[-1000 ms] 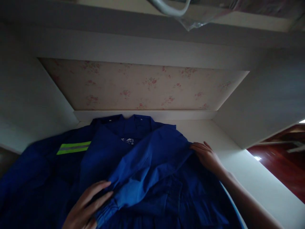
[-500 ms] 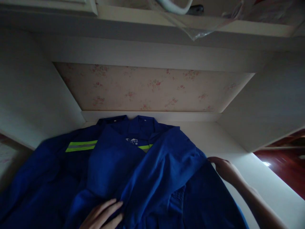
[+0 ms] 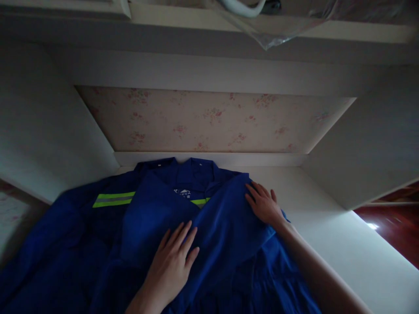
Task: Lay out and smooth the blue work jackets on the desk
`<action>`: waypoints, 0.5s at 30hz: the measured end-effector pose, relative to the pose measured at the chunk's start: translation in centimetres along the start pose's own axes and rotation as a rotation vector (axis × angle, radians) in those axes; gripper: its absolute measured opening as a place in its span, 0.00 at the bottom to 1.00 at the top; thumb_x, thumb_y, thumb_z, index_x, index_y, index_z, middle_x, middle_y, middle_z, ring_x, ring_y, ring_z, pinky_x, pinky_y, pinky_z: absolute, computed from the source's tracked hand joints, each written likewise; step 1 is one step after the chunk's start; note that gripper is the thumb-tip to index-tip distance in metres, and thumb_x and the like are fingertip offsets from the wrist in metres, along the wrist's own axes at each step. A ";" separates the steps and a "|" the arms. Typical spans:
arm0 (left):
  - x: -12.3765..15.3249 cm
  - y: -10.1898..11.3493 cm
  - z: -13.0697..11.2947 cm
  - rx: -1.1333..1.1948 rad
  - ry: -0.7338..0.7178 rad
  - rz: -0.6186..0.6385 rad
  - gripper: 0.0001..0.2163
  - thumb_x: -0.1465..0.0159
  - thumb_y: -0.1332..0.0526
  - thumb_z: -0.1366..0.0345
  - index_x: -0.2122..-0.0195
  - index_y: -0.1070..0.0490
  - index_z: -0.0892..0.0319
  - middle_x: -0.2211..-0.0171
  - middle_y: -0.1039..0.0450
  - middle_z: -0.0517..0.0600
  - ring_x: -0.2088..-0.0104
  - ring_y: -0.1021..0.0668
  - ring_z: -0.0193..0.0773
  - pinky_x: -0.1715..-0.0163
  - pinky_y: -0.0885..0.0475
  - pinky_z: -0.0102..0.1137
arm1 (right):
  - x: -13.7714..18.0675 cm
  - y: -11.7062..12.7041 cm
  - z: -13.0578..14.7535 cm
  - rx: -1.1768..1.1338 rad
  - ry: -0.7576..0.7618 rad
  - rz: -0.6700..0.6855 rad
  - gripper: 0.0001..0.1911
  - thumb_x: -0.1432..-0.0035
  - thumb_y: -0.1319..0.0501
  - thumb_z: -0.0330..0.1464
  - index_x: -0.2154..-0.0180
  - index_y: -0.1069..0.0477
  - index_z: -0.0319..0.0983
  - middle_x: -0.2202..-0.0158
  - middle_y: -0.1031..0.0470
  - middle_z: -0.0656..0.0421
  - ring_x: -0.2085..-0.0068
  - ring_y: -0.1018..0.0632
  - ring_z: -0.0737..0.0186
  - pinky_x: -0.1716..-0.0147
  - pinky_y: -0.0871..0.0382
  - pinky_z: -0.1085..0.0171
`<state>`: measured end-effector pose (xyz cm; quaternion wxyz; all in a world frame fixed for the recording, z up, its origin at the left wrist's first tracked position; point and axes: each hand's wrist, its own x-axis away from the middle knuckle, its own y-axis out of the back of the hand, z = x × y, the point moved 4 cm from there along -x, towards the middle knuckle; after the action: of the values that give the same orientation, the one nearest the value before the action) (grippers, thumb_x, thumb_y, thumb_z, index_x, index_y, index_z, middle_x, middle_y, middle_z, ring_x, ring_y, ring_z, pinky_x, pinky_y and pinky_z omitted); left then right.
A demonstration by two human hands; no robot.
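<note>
both of my hands lie flat on the blue jacket [image 3: 98,244], fingers spread, palms down, nothing pinched or held. my left hand [image 3: 173,257] is the nearer one, pressed on the folded-over panel of cloth near the middle of the garment. my right hand [image 3: 263,204] sits farther out and to the right, on the edge of that same fold, just below the collar [image 3: 186,172]. the jacket lies spread on the white surface [image 3: 334,235] with its long axis running from me toward the back wall, collar at the far end, and the loose part reaching off to my left, where a yellow reflective stripe [image 3: 113,199] shows on the shoulder. so the cloth is right under both grips, open and flat. beyond the collar stands the flowered back panel [image 3: 212,120], and above it a shelf [image 3: 209,26] with a clear plastic bag [image 3: 281,30].
</note>
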<state>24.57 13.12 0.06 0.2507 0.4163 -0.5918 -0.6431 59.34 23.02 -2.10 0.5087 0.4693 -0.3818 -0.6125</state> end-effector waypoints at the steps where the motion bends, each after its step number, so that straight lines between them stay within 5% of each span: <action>1: -0.1 -1.4 0.3 -0.013 0.004 0.017 0.22 0.30 0.50 0.56 0.35 0.42 0.51 0.36 0.38 0.48 0.39 0.31 0.47 0.43 0.29 0.51 | 0.2 -1.1 -0.5 -0.011 -0.007 0.039 0.28 0.32 0.54 0.49 0.36 0.41 0.49 0.32 0.44 0.57 0.32 0.44 0.46 0.37 0.59 0.32; 6: 0.3 -5.0 2.1 0.009 -0.031 0.075 0.26 0.30 0.49 0.55 0.32 0.51 0.48 0.33 0.42 0.48 0.36 0.35 0.48 0.39 0.36 0.54 | 1.1 -3.9 -3.3 -0.105 -0.042 0.092 0.31 0.35 0.52 0.53 0.35 0.42 0.49 0.32 0.44 0.58 0.32 0.45 0.47 0.36 0.56 0.36; 11: -0.2 -3.8 1.8 0.093 -0.009 0.032 0.20 0.30 0.47 0.57 0.37 0.38 0.49 0.37 0.35 0.48 0.39 0.31 0.46 0.39 0.35 0.52 | 0.2 -3.1 -3.7 -0.300 -0.107 0.023 0.29 0.38 0.47 0.52 0.41 0.32 0.46 0.36 0.35 0.58 0.34 0.38 0.50 0.34 0.52 0.43; 15: 4.0 -1.7 3.3 0.168 0.170 -0.134 0.14 0.32 0.44 0.59 0.48 0.27 0.53 0.45 0.27 0.52 0.47 0.23 0.43 0.48 0.24 0.41 | 3.6 -1.1 -4.9 -0.490 -0.306 -0.094 0.30 0.35 0.55 0.51 0.48 0.29 0.39 0.46 0.25 0.50 0.44 0.26 0.50 0.42 0.34 0.49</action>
<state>20.02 11.93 -2.70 0.2206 0.5276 -0.5910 -0.5690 63.61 19.72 -5.18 0.5143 0.2518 -0.2724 -0.7732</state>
